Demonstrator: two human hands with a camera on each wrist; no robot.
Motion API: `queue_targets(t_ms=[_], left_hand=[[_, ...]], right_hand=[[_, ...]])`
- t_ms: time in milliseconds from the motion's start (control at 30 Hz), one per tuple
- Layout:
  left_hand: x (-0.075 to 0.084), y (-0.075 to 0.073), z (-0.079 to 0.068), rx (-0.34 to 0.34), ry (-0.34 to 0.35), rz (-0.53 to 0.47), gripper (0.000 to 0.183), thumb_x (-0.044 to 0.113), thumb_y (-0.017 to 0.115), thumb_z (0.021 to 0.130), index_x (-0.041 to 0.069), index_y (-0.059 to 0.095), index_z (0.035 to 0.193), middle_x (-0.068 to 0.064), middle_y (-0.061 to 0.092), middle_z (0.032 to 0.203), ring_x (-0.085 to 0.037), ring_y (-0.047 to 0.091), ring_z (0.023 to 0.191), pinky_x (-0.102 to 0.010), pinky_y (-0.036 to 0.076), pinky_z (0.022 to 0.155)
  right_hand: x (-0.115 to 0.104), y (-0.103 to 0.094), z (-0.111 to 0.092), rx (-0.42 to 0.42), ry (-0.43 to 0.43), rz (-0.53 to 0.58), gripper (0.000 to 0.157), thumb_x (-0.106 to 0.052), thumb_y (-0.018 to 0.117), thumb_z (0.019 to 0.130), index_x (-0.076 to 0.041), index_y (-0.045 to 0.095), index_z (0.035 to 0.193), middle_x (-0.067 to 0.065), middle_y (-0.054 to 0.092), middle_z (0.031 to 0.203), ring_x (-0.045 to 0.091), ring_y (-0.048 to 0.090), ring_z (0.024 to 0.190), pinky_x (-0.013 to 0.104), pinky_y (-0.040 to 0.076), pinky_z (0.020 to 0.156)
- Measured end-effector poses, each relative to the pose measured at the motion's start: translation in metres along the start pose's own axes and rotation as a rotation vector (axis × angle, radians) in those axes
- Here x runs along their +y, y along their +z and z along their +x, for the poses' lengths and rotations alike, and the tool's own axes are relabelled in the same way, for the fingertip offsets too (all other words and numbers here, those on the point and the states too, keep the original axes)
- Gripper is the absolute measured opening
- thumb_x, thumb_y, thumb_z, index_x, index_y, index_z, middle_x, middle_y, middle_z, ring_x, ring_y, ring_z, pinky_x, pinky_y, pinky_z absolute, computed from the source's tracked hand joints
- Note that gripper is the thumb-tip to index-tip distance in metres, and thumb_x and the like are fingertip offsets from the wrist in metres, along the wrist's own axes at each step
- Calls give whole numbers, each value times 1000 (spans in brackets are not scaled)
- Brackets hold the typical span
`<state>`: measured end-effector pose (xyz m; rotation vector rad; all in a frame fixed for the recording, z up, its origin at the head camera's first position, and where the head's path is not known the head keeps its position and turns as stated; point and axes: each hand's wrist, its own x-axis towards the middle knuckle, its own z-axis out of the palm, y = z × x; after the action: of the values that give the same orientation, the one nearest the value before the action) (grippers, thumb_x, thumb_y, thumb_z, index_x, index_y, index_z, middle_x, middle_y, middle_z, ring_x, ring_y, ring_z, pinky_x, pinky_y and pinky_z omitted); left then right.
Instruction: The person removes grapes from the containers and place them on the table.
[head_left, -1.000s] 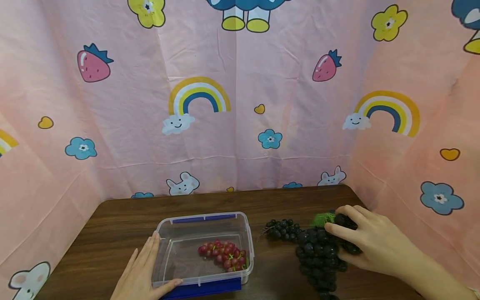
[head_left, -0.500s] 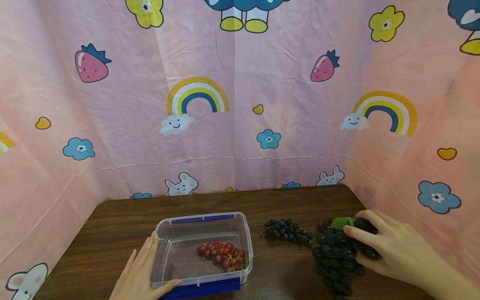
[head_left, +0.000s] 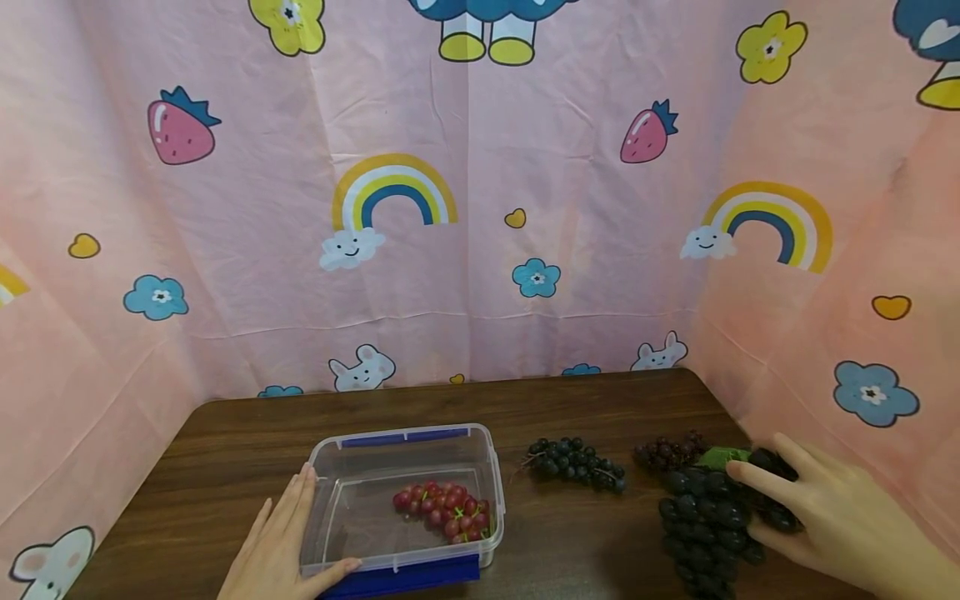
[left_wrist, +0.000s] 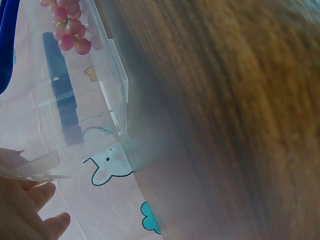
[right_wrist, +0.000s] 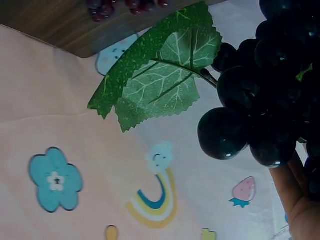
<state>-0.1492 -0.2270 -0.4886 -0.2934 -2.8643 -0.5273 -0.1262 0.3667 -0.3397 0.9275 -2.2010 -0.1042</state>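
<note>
My right hand (head_left: 840,508) grips a large bunch of black grapes (head_left: 705,525) by its upper end, at the right of the table. A green leaf (right_wrist: 165,85) sticks out from the bunch in the right wrist view, and my fingers are mostly behind the grapes there. My left hand (head_left: 273,546) lies along the left side of a clear plastic box (head_left: 360,517), fingers straight, thumb over the front rim. Inside the box, toward its right side, is a bunch of red grapes (head_left: 450,508).
A small bunch of dark grapes (head_left: 573,462) lies on the brown wooden table (head_left: 255,433) to the right of the box. Farther right, a small dark red bunch (head_left: 667,452) lies behind the large black one. Blue clasps (head_left: 420,575) hang on the box. A patterned pink cloth (head_left: 420,283) surrounds the table.
My right hand has moved right with the black grapes, away from the box. The small dark bunch and the dark red bunch have come into fuller view. My left hand stays put.
</note>
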Motion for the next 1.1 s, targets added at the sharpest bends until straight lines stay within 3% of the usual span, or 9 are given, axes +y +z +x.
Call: queue_targets(t_ms=[133, 467, 767, 800, 867, 933, 1000, 1100], left_hand=[[1, -1, -1, 0, -2, -3, 127, 69, 76, 83, 0, 13, 169, -25, 23, 173, -44, 26, 158, -46, -16, 130], [2, -3, -1, -14, -18, -6, 128, 71, 76, 83, 0, 11, 169, -25, 22, 173, -46, 28, 157, -45, -17, 130], [4, -2, -1, -13, -13, -16, 128, 70, 76, 84, 1, 10, 169, -24, 20, 174, -47, 28, 156, -44, -16, 131], [4, -2, -1, -12, -13, -15, 127, 70, 75, 84, 2, 10, 169, -24, 20, 174, -46, 28, 156, -44, -16, 131], [4, -2, -1, -5, -9, -16, 126, 69, 75, 85, 2, 10, 170, -24, 20, 174, -46, 28, 157, -45, -14, 132], [5, -2, -1, 3, -5, -13, 126, 69, 76, 85, 3, 10, 170, -23, 20, 174, -45, 28, 157, -45, -14, 132], [4, -3, -1, 15, 3, -7, 126, 69, 76, 84, 3, 11, 170, -22, 20, 174, -44, 29, 157, -46, -12, 133], [4, -3, -2, 29, 10, 0, 126, 68, 77, 84, 3, 12, 170, -22, 21, 174, -43, 28, 158, -44, -13, 132]], right_hand=[[2, 0, -11, -23, 39, -6, 67, -73, 23, 103, -23, 68, 107, 2, 49, 94, -1, 26, 65, 22, 25, 49], [4, 13, -32, -90, 128, 22, 73, -75, 21, 101, -20, 68, 107, 1, 47, 94, -6, 18, 62, 18, 21, 48], [5, 31, -57, -180, 212, 35, 83, -82, 19, 92, -20, 72, 108, 5, 55, 96, -5, 28, 59, 21, 27, 45], [6, 32, -60, -188, 227, 32, 80, -84, 29, 92, -20, 73, 108, 6, 57, 96, -4, 29, 59, 21, 28, 44], [6, 35, -65, -215, 263, 29, 80, -86, 34, 88, -20, 73, 108, 7, 58, 98, -4, 30, 58, 22, 29, 44], [6, 38, -70, -249, 304, 22, 77, -88, 47, 83, -20, 73, 109, 8, 59, 100, -4, 30, 58, 21, 28, 45], [7, 40, -73, -276, 342, 17, 70, -80, 75, 75, -19, 74, 110, 9, 60, 101, -3, 32, 57, 22, 29, 45], [8, 44, -76, -306, 389, 7, 68, -56, 98, 60, -17, 74, 111, 10, 61, 101, -1, 35, 57, 23, 32, 46]])
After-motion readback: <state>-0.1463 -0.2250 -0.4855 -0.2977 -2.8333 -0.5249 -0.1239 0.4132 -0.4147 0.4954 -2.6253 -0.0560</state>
